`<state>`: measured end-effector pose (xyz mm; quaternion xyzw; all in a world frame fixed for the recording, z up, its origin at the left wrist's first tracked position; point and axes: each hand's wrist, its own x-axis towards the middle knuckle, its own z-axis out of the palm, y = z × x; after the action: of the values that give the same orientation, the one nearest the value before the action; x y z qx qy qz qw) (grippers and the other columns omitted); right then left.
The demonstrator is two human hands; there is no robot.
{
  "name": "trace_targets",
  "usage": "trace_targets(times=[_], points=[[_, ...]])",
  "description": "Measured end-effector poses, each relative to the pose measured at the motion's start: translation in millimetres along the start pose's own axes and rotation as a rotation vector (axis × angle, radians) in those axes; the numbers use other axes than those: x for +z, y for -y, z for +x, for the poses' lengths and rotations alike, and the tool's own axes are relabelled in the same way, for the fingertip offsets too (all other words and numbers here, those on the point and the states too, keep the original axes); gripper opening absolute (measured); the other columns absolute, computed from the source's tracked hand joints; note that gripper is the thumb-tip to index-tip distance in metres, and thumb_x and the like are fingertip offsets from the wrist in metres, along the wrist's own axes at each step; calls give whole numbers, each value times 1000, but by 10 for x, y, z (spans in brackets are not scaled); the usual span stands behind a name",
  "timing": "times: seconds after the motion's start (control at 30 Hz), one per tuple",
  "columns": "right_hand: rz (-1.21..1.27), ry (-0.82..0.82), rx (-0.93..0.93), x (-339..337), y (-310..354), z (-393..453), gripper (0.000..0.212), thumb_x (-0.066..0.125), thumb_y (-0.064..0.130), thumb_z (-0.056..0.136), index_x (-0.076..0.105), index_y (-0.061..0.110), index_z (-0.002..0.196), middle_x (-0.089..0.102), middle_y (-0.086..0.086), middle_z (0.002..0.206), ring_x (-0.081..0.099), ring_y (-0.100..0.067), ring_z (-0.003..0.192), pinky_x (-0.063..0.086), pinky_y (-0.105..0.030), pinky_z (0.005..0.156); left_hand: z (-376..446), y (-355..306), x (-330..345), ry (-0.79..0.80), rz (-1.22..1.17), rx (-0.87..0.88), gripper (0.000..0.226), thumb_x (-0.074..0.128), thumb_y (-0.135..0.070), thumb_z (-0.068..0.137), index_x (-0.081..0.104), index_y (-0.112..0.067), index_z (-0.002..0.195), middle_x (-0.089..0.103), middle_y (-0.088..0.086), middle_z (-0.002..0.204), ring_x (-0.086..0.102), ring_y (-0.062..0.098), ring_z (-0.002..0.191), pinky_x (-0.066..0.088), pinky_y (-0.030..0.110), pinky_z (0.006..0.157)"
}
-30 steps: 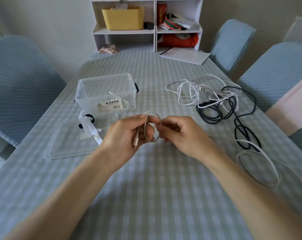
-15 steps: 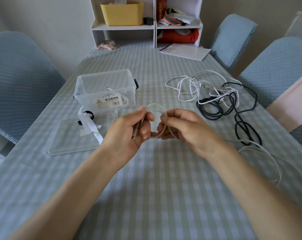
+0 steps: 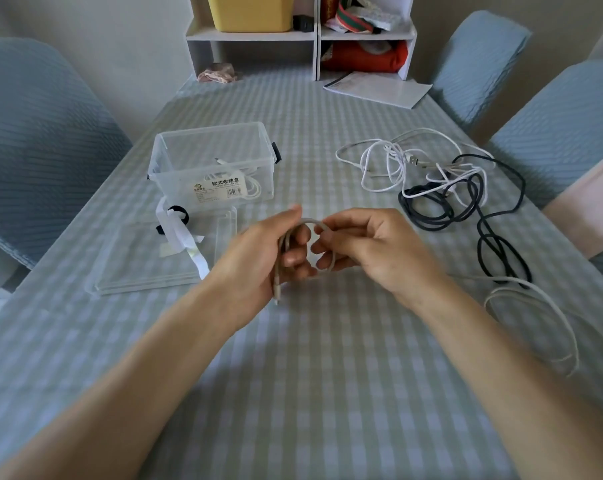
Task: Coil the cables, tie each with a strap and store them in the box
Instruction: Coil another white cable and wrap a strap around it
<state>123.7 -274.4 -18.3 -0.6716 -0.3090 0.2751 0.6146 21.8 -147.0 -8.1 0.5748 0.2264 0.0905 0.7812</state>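
A thin white cable (image 3: 312,223) is wound into small loops between my two hands above the middle of the table. My left hand (image 3: 258,254) grips the loops, with the cable's plug end hanging below its palm. My right hand (image 3: 369,244) pinches the loop's right side, and the rest of the cable trails off to the right as a loose white strand (image 3: 535,299). The clear plastic box (image 3: 213,164) stands behind my left hand with a white coiled cable inside. Its lid (image 3: 147,265) lies flat in front of it, with white and black straps (image 3: 178,226) on it.
A tangle of white cables (image 3: 393,161) and dark cables (image 3: 466,199) lies at the right of the table. Blue chairs stand on both sides. A white shelf unit (image 3: 313,32) and a sheet of paper (image 3: 376,88) are at the far end.
My hands have kept winding: the loop has turned and the right hand has shifted its pinch along the cable. The camera has tilted down a little.
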Motion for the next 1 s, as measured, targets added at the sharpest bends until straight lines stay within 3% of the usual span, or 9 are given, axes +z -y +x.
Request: trace_targets(times=[0.17, 0.27, 0.4, 0.53, 0.77, 0.87, 1.0], points=[[-123, -37, -13, -8, -1, -1, 5, 70, 16, 90, 75, 16, 88, 68, 4, 69, 54, -2, 55, 39, -14, 51, -15, -10, -47, -2, -106, -46, 40, 49, -28, 99, 49, -15, 61, 23, -4, 49, 19, 11, 40, 38, 26, 52], [-65, -62, 10, -74, 20, 11, 9, 71, 18, 89, 76, 14, 82, 55, 7, 57, 39, -3, 45, 30, -15, 45, -29, -30, -58, 8, -167, -120, 40, 50, -26, 95, 49, -16, 56, 21, -6, 48, 13, 8, 38, 17, 23, 41], [17, -123, 18, -112, 16, 32, 14, 71, 16, 88, 74, 17, 74, 49, 7, 53, 34, -7, 46, 25, -19, 45, -42, -24, -53, 6, -156, -162, 40, 53, -26, 93, 45, -18, 55, 18, -7, 48, 12, 8, 38, 13, 23, 38], [-106, -129, -11, -118, -36, 24, 14, 70, 20, 90, 74, 17, 77, 57, 7, 57, 43, -9, 51, 33, -20, 49, -39, -13, -47, -25, -169, -175, 42, 52, -25, 93, 42, -20, 53, 18, -7, 47, 11, 8, 38, 11, 23, 38], [-355, 48, -40, -25, -76, -38, 14, 63, 29, 96, 73, 20, 93, 72, 3, 75, 60, -3, 59, 47, -21, 60, -26, -83, -113, -167, -377, -41, 37, 49, -28, 99, 44, -19, 64, 27, -8, 49, 17, 7, 37, 15, 21, 39], [-377, 42, -64, -7, -120, -43, 11, 65, 33, 94, 73, 25, 95, 73, 4, 80, 64, -5, 67, 53, -31, 69, -14, -72, -114, -156, -494, -13, 35, 46, -30, 102, 47, -18, 70, 36, -8, 52, 21, 6, 36, 20, 19, 38], [-454, 63, -110, 17, -161, -32, 12, 67, 32, 92, 71, 29, 103, 72, 7, 84, 66, -8, 70, 54, -31, 72, -15, -55, -100, -134, -537, -4, 34, 39, -27, 104, 46, -17, 73, 40, -7, 54, 24, 7, 39, 26, 20, 41]])
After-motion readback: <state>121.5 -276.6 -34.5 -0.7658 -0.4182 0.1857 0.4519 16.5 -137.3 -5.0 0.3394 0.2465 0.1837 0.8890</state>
